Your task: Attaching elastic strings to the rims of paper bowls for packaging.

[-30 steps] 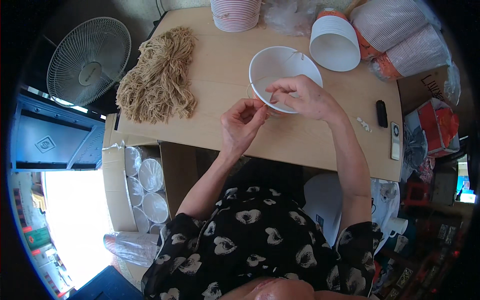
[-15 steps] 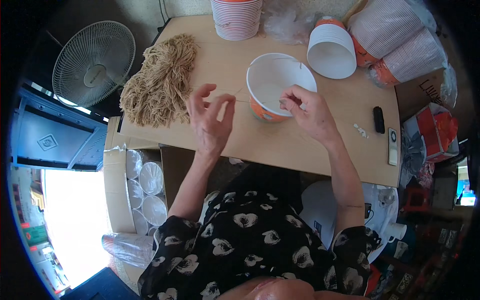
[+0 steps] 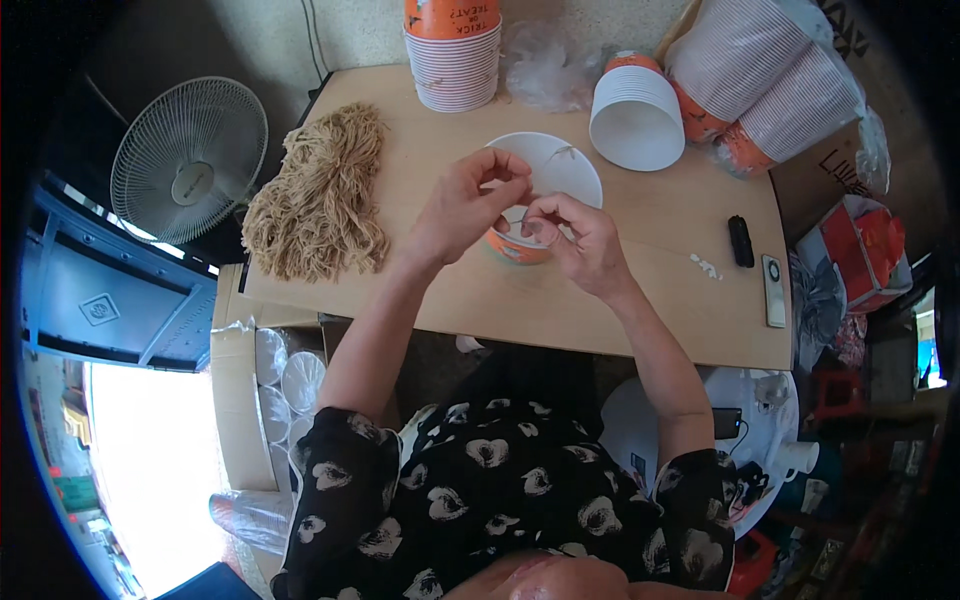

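Observation:
A white paper cup with an orange outside (image 3: 560, 172) stands on the wooden table (image 3: 660, 300) in front of me. My left hand (image 3: 462, 205) is at the cup's left rim, fingers pinched on a thin tan string (image 3: 520, 205). My right hand (image 3: 575, 235) is at the near rim, also pinching the string. A piece of string shows inside the cup near its far wall. A heap of tan strings (image 3: 322, 195) lies on the table to the left.
Stacks of paper cups stand at the back: one upright stack (image 3: 455, 55), one stack mouth-down (image 3: 637, 118), and bagged stacks (image 3: 770, 80) at the right. A small black object (image 3: 740, 240) and a remote (image 3: 775, 290) lie right. A white fan (image 3: 190, 160) stands left.
My left hand has come back from the string heap side to the cup's rim. Both hands have closed together over the cup, pinching a string.

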`<action>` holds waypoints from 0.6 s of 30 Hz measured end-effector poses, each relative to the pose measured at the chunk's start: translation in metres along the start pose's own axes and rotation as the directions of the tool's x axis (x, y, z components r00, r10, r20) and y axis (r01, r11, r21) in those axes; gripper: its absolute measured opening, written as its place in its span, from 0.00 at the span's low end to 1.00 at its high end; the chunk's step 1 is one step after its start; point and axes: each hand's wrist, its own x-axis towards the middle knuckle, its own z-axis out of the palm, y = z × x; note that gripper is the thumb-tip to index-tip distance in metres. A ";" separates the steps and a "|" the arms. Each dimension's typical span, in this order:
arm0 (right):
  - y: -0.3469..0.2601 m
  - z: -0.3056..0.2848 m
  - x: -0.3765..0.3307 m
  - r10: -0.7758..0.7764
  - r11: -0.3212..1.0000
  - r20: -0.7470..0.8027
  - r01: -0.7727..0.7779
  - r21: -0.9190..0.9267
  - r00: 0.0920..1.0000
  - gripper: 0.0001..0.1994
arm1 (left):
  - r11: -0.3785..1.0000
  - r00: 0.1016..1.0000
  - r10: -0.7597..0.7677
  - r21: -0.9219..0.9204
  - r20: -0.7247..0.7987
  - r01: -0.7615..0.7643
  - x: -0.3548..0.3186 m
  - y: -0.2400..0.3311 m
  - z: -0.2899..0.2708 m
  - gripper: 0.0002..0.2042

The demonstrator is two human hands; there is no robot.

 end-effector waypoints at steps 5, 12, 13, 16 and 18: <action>0.001 0.006 0.010 -0.232 0.971 -0.343 0.237 -0.026 0.910 0.06 | 0.989 0.987 -0.101 -0.091 0.122 0.113 0.006 -0.004 0.012 0.12; 0.002 -0.021 0.018 0.288 0.944 -0.113 -0.262 0.203 0.951 0.07 | 0.970 0.988 -0.066 -0.221 0.141 0.096 0.007 -0.012 0.004 0.12; 0.003 -0.022 0.015 0.290 0.943 -0.116 -0.263 0.204 0.950 0.07 | 0.970 0.987 -0.067 -0.222 0.144 0.098 0.007 -0.013 0.003 0.12; 0.005 -0.020 0.013 0.187 0.980 -0.124 -0.177 0.089 0.974 0.07 | 0.991 0.993 -0.046 -0.117 0.112 0.059 0.006 -0.013 -0.002 0.12; 0.001 -0.014 0.009 0.164 0.970 -0.179 -0.125 0.210 0.970 0.07 | 0.997 0.995 -0.036 -0.062 0.092 0.042 0.007 -0.013 -0.007 0.12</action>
